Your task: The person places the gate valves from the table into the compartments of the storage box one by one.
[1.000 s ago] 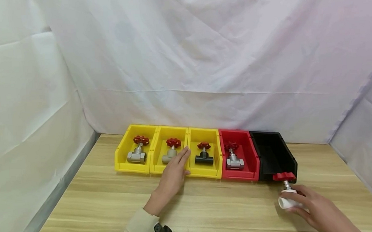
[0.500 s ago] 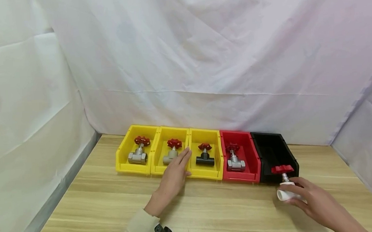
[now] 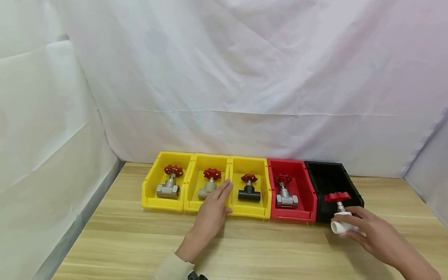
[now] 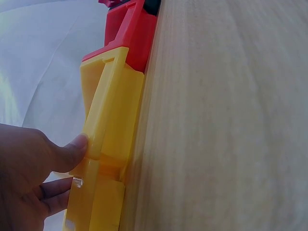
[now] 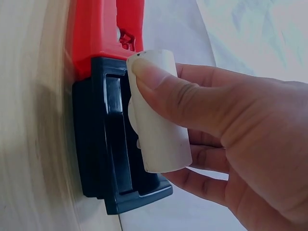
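Observation:
My right hand [image 3: 372, 231] grips a white valve [image 3: 342, 225] by its tubular body, its red handwheel [image 3: 337, 197] facing up over the front of the black bin [image 3: 326, 174]. In the right wrist view the thumb lies along the white body [image 5: 161, 130], with the black bin [image 5: 115, 139] just behind. My left hand [image 3: 209, 213] rests at the front where two yellow bins meet, fingers fairly straight. The left wrist view shows its thumb [image 4: 74, 149] touching a yellow rim [image 4: 103, 106]. Beside these fingers are a beige valve [image 3: 205, 191] and a black valve [image 3: 249, 194].
A metal valve [image 3: 168, 189] lies in the leftmost yellow bin [image 3: 154, 202], another metal valve [image 3: 286, 200] in the red bin [image 3: 294, 215]. The bins stand in a row on a wooden table [image 3: 138, 243], before a white cloth backdrop [image 3: 220, 71].
My right hand has carried the white valve slightly forward and up, bringing its handwheel farther over the black bin. My left hand stays at the yellow bins. The head view has shifted slightly.

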`<action>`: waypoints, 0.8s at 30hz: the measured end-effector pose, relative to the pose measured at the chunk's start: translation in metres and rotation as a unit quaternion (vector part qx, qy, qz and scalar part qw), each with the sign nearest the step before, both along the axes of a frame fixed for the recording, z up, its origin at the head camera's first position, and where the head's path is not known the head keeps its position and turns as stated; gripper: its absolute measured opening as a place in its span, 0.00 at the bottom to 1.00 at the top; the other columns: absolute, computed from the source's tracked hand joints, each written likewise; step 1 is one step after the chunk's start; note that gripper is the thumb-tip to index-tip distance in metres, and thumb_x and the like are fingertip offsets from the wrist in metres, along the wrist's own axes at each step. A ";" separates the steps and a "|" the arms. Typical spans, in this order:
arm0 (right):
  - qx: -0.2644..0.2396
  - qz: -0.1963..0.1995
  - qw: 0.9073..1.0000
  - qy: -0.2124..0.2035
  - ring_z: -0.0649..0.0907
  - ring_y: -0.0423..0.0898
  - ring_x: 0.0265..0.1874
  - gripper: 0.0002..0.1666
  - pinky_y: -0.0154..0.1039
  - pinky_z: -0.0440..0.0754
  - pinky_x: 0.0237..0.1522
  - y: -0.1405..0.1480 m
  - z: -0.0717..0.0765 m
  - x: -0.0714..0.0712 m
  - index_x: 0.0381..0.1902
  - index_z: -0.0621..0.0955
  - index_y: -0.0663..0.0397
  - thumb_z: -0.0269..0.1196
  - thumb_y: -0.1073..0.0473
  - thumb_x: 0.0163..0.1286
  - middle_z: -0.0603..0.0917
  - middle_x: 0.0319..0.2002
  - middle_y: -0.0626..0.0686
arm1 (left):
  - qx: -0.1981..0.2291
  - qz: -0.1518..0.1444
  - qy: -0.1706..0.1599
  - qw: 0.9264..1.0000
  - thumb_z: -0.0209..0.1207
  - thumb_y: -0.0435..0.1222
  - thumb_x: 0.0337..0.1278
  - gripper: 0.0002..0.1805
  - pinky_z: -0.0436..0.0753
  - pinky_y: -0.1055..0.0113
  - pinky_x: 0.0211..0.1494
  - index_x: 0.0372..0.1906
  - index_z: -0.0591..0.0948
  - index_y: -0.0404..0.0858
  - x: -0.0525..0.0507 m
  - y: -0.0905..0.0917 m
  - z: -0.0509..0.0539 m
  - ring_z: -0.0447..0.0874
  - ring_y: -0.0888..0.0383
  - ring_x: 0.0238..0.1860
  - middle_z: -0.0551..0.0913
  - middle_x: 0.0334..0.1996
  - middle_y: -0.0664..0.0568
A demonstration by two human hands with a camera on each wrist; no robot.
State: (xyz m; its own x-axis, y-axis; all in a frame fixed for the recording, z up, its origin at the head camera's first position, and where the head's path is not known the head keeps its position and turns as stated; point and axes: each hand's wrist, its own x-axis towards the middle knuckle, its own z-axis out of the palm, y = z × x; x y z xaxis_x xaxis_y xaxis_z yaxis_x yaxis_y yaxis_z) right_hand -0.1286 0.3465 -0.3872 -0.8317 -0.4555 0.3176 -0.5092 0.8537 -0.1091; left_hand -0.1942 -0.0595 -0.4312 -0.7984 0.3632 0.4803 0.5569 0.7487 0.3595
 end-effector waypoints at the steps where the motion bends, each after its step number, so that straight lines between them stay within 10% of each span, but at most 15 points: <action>1: -0.005 0.003 1.000 0.002 0.82 0.58 0.38 0.27 0.52 0.82 0.29 0.000 0.000 -0.001 0.46 0.84 0.40 0.77 0.59 0.44 0.79 0.45 0.61 | 0.000 0.000 -0.001 1.000 0.69 0.32 0.49 0.39 0.74 0.59 0.59 0.68 0.67 0.35 0.000 0.000 0.000 0.69 0.46 0.63 0.64 0.69 0.45; 24: -0.036 0.021 0.998 0.046 0.83 0.59 0.35 0.27 0.49 0.80 0.27 0.006 0.007 -0.040 0.44 0.85 0.50 0.76 0.65 0.41 0.80 0.44 0.62 | 0.006 -0.003 0.007 1.000 0.69 0.32 0.48 0.39 0.75 0.59 0.59 0.68 0.67 0.35 0.000 -0.001 0.000 0.70 0.46 0.62 0.64 0.69 0.45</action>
State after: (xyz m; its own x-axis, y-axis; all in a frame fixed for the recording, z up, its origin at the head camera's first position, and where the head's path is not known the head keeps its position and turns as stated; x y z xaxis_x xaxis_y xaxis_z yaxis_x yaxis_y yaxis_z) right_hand -0.1691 0.3528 -0.3802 -0.7787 -0.4617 0.4249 -0.5543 0.8235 -0.1210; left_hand -0.1939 -0.0605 -0.4317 -0.7894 0.3623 0.4957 0.5666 0.7407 0.3611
